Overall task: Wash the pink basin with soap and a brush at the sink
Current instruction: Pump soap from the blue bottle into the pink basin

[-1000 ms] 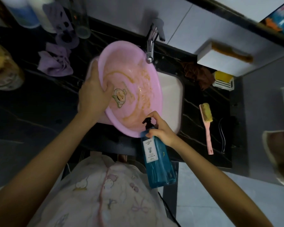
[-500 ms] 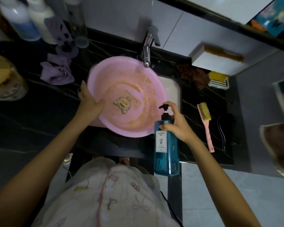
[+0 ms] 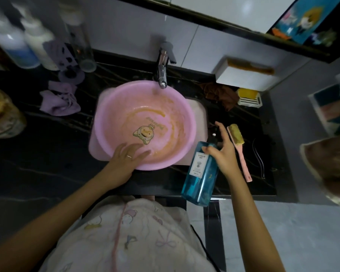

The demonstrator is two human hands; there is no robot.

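Since a moment ago, I am laying my left hand point(image 3: 129, 156) flat and empty inside the pink basin point(image 3: 143, 122) over the sink point(image 3: 201, 114); my right hand point(image 3: 222, 148) is gripping the soap bottle point(image 3: 200, 171), with the brush point(image 3: 238, 146) just right, handle toward me.

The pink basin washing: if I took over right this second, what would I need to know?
Left hand: open, fingers flat inside the pink basin, which sits in the sink under the tap.
Right hand: around the neck of the blue soap bottle by the counter's front edge.
Brush: untouched, on the counter right of the sink.
Left: the orange-brown streaks; scrub, rinse.
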